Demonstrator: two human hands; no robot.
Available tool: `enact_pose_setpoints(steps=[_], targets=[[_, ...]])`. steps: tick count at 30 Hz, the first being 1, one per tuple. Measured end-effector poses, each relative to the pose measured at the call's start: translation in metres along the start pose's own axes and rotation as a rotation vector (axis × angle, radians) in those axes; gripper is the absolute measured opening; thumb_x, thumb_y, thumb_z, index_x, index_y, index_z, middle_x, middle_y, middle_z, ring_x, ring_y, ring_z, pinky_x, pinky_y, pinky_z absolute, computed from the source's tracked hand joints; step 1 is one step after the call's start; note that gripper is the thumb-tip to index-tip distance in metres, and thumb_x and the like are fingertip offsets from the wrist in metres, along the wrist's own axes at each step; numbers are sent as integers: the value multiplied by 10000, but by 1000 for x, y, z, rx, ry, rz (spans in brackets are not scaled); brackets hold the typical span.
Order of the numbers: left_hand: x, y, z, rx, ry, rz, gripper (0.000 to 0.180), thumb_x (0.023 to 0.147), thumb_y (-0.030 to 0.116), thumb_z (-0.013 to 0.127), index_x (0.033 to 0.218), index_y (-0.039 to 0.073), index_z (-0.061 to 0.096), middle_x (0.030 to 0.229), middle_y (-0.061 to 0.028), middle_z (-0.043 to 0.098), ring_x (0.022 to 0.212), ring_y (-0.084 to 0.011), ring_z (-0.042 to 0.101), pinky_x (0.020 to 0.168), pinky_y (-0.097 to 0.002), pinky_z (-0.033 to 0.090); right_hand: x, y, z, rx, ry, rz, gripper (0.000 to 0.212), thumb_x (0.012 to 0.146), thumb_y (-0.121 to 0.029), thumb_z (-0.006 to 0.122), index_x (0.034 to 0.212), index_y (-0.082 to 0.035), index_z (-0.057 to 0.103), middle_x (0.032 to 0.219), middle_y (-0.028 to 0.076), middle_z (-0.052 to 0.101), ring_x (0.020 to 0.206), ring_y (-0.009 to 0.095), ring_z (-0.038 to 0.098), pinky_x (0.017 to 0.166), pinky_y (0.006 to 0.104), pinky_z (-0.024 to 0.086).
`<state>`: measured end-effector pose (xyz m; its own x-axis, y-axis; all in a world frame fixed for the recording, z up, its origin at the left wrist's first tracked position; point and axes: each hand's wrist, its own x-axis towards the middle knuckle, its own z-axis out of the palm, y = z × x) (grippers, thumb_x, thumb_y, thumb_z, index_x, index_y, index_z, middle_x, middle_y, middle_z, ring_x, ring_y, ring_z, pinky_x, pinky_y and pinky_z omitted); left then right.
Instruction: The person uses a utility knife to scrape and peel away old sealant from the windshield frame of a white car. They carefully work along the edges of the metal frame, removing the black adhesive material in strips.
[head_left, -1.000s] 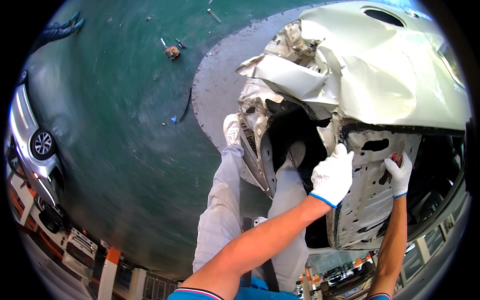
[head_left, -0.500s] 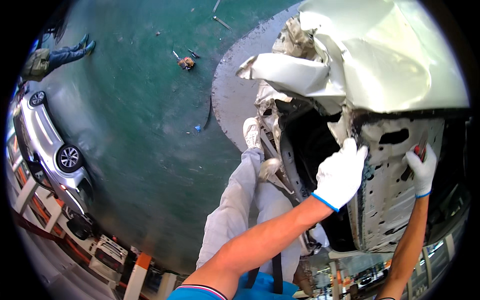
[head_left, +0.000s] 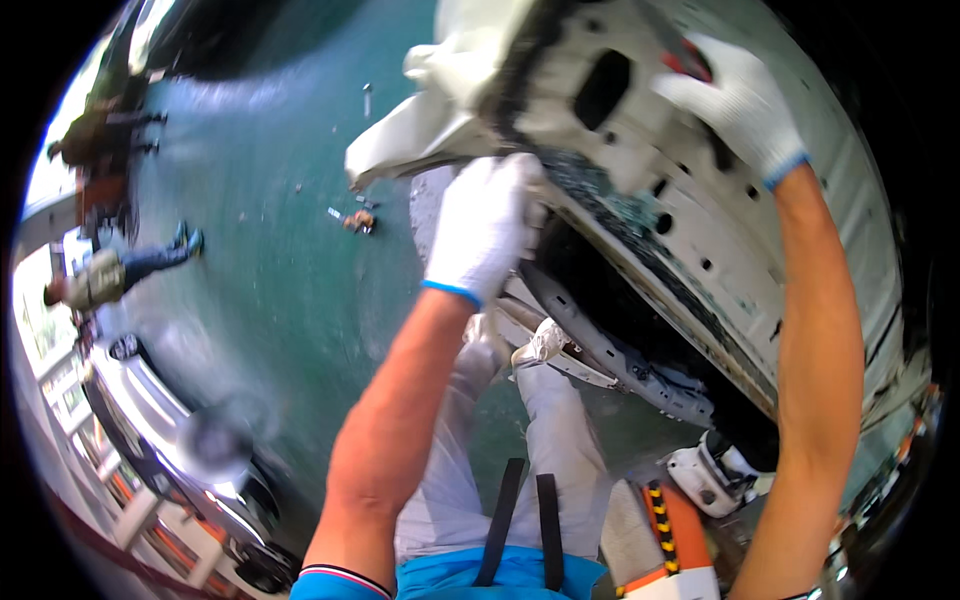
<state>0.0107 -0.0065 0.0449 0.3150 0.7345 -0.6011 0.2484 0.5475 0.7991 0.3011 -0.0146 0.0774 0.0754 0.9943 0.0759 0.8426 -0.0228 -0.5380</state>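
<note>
My left hand point(head_left: 480, 232), in a white knit glove with a blue cuff, is closed at the torn edge of a crumpled white car body panel point(head_left: 440, 110). Its fingertips are hidden and slightly blurred. At the upper right, my right hand point(head_left: 745, 105), gloved the same way, grips a red-handled tool point(head_left: 688, 62) with a long grey end; I cannot make out its exact kind. The tool lies over the bare inner metal point(head_left: 640, 150) of the car body, which has several holes. Bluish crumbs, like broken glass, lie along a dark seam point(head_left: 610, 200) between my hands.
Below the seam gapes a dark opening point(head_left: 600, 290), bordered by a bent metal rail point(head_left: 640, 375) near my feet. Small tools point(head_left: 358, 220) lie on the green floor. A silver car point(head_left: 165, 410) and a person point(head_left: 100, 280) are at the left; an orange-and-white block point(head_left: 680, 540) is at lower right.
My view has turned and come closer to the car body. My left hand has gone from an open-looking pose by the seam to closed at the panel edge. The right still grips the red-handled tool.
</note>
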Motion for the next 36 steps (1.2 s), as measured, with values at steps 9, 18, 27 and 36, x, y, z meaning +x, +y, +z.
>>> enact_pose_setpoints(steps=[9, 18, 27, 36], targets=[[11, -12, -20, 100, -124, 193, 288, 1082, 307, 546, 995, 49, 637, 627, 0, 518, 466, -114, 471, 417, -264, 384, -108, -80, -28, -137, 389, 5, 321, 849, -325, 733, 939, -20, 691, 780, 201, 664, 688, 356, 651, 651, 435, 522], [50, -2, -24, -105, -532, 533, 316, 1069, 315, 590, 1063, 10, 675, 657, 16, 505, 523, -96, 471, 474, -248, 381, -298, -99, 118, -324, -126, 637, 319, 770, -383, 738, 872, -84, 694, 706, 172, 688, 676, 382, 693, 646, 471, 549], [90, -26, -19, -230, -653, 327, 264, 1075, 295, 577, 1011, 47, 641, 735, -2, 572, 623, -151, 550, 582, -294, 478, -421, 5, 367, 227, -217, 1097, 446, 717, -457, 754, 981, -100, 786, 979, 224, 748, 954, 396, 718, 846, 474, 554], [78, 2, -22, 219, -718, 432, 415, 992, 396, 697, 1221, 54, 648, 999, -136, 707, 854, -256, 694, 736, -378, 562, -476, -16, 397, 37, -70, 956, 648, 720, -421, 756, 1221, -13, 708, 1506, 265, 520, 1161, 382, 660, 1000, 425, 525]])
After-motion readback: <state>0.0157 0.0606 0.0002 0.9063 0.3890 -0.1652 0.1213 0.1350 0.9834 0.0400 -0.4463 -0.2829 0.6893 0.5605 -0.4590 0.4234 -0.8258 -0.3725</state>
